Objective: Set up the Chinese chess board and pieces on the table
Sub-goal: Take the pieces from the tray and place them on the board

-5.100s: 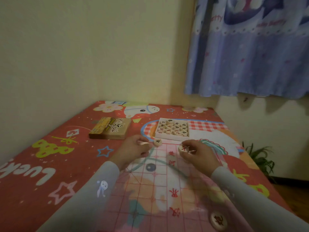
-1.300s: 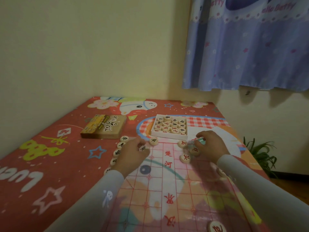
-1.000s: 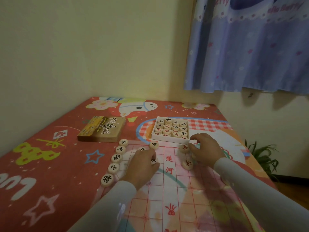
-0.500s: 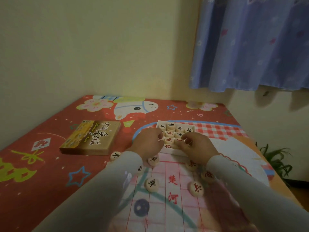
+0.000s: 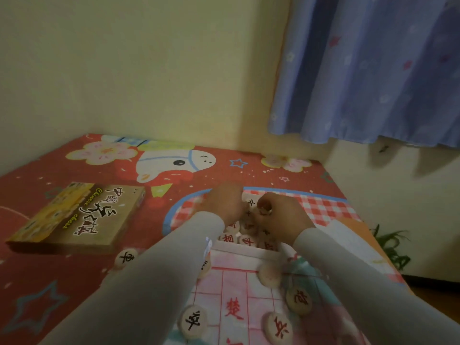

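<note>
Fingers of my right hand (image 5: 281, 215) pinched piece over tray (image 5: 245, 246) near table's far edge; left hand (image 5: 227, 204) curled, grip hidden; best lift straight up.

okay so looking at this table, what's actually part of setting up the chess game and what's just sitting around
Part of the job:
tray of pieces
board sheet
pieces already laid out, e.g.
left hand and right hand, both in the tray

Just lying about:
box lid
curtain
plant
</note>
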Demonstrator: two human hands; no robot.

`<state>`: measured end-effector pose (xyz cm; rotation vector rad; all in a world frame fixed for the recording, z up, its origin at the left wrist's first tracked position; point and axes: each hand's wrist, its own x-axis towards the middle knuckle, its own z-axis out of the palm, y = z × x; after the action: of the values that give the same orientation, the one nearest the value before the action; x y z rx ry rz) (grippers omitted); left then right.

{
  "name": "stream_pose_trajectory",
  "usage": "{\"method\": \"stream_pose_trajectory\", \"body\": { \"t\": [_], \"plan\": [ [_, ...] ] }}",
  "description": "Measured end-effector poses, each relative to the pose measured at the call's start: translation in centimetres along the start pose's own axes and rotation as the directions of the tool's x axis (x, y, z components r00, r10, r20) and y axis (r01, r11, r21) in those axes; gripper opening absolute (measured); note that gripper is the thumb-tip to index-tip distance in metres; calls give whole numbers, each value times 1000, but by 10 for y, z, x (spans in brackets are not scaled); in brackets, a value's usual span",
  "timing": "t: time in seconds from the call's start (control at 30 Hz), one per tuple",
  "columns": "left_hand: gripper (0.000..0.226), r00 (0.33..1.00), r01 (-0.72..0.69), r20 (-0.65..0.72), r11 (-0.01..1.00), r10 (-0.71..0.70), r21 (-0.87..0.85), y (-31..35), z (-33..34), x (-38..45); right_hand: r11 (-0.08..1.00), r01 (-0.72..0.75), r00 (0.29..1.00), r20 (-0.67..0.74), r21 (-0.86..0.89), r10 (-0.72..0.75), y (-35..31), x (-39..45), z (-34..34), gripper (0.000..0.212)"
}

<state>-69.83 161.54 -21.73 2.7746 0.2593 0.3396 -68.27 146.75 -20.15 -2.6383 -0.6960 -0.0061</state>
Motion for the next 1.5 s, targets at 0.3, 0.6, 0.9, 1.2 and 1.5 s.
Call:
{"method": "stream_pose_trajectory", "body": {
  "t": [0.3, 0.6, 0.9, 1.2, 1.5],
  "plan": [
    [17, 997, 7, 81, 1000, -5, -24, -6, -27, -4, 997, -35, 998, 43, -64, 38, -12, 30, 15, 22],
    [14, 955, -57, 289, 998, 58, -12, 5, -31, -34, 990, -77, 975, 198, -120, 100, -16, 34, 4, 41],
    [14, 950, -53, 308, 998, 39, 37, 10, -38, -29, 998, -3, 995, 100, 60, -3, -8, 24, -13, 30],
    [39, 958, -75, 284, 983, 24, 168, -11, -63, -31, 966, 229, 909, 381, -117, -169, -6, -2, -25, 43],
    [31, 919, -200, 392, 906, 41, 373, -3, -44, -28, 934, 168, 907, 420, -314, -22, -10, 3, -32, 30]
  ]
}}
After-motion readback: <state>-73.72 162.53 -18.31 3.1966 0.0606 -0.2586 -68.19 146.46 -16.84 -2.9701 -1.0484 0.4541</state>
